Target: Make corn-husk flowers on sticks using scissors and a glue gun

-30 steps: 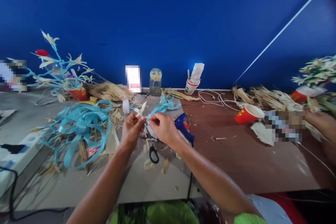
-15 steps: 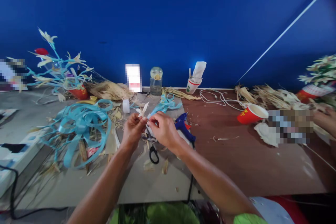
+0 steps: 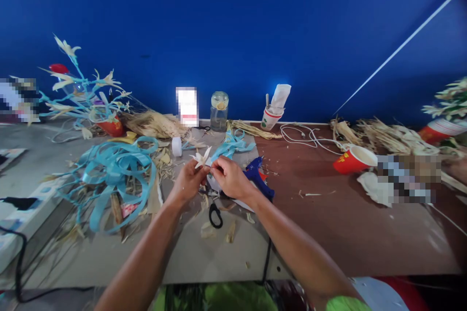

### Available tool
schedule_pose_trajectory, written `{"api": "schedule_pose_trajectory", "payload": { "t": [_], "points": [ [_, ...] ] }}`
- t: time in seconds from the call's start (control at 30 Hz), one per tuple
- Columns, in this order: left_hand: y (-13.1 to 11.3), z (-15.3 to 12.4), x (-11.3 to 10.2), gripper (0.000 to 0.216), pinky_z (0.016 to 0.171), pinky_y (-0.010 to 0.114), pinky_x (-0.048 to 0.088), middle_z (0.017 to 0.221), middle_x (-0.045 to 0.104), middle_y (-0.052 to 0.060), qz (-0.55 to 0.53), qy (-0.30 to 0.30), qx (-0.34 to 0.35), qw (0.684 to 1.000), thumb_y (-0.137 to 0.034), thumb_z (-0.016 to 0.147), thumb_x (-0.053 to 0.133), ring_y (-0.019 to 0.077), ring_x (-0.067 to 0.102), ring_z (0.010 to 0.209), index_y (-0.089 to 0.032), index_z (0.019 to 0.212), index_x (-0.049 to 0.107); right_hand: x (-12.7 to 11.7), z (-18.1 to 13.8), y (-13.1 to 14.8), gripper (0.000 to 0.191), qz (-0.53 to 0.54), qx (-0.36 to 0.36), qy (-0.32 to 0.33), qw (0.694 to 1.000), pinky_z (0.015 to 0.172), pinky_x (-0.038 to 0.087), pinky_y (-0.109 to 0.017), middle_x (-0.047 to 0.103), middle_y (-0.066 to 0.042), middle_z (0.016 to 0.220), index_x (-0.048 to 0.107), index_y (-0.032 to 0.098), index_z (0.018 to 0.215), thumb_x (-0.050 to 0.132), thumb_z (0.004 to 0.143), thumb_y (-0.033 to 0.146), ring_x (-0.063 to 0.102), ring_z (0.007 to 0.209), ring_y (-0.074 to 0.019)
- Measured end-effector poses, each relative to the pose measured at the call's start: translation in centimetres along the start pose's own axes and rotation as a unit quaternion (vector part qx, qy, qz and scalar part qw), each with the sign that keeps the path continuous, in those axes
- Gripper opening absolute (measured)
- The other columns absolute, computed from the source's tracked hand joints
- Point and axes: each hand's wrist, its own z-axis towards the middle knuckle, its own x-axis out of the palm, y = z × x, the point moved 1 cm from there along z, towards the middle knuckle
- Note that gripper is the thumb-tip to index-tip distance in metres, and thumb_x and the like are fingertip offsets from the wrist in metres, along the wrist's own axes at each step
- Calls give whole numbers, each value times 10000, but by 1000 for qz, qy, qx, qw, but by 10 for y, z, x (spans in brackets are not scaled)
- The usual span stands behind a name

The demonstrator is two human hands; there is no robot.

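Observation:
Between my hands is a cream-white flower (image 3: 201, 156) with pointed petals that look like dried husk. My left hand (image 3: 188, 181) is closed, pinching the flower by its base. My right hand (image 3: 229, 177) is closed too, its fingertips pinched close to the left ones; whether they grip the stem or something else is hidden. Below the hands, the black handle of scissors (image 3: 215, 216) shows on the table. A blue glue gun (image 3: 260, 177) lies just right of my right hand. Light-blue ribbon (image 3: 235, 143) rests behind the hands.
A heap of light-blue ribbon (image 3: 116, 180) lies left, near a power strip (image 3: 32, 218). Behind it stands a blue branch with white flowers (image 3: 69, 80). A glass bottle (image 3: 219, 112) and a white cup (image 3: 272, 117) line the wall. A red paper cup (image 3: 353, 159) tilts at right, near another person's hand (image 3: 458, 170).
The flower has turned so its petals spread more openly toward the camera. My two hands remain pinched together at nearly the same spot. The view has shifted slightly.

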Motion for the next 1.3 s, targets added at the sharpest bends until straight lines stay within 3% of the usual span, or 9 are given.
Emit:
{"api": "schedule_pose_trajectory", "payload": {
  "t": [0.13,0.3,0.53,0.7,0.93,1.3],
  "points": [
    [0,0,-1,242,455,205,302,485,473,-56,-20,33,-24,999,-324,652,691,78,415,455,-161,678,514,1,2,-3,153,19,10,24,999,603,328,-223,445,33,621,446,184,646,475,794,160,410,615,-108],
    [-8,-3,0,250,464,216,331,476,479,-45,-3,21,-42,999,-336,634,689,96,441,468,-167,626,506,3,3,-7,145,29,32,30,999,601,328,-224,454,38,615,459,180,657,484,800,172,410,601,-102],
    [-4,-1,-4,207,496,226,353,525,517,-37,12,36,-34,999,-333,659,664,109,465,509,-161,694,554,2,2,-5,143,13,-13,20,1000,620,339,-227,472,22,661,452,182,661,476,792,132,432,628,-108],
    [-6,-3,-1,245,466,221,305,467,466,-45,7,40,-36,999,-356,706,620,89,411,461,-170,612,491,1,3,-5,152,8,-22,18,1000,620,344,-227,473,17,663,455,184,651,473,796,141,434,632,-112],
    [-8,-4,-1,232,449,214,281,448,431,-55,9,47,-48,998,-336,698,626,73,373,432,-165,605,499,2,6,-12,88,57,39,37,997,599,349,-211,497,35,627,520,165,684,502,769,174,437,610,-99],
    [-3,1,-2,238,431,212,257,424,429,-52,10,12,-28,999,-309,653,667,70,366,408,-163,566,500,5,9,-17,108,132,131,45,981,559,338,-207,480,51,565,546,158,649,529,731,226,410,559,-86]
  ]
}}
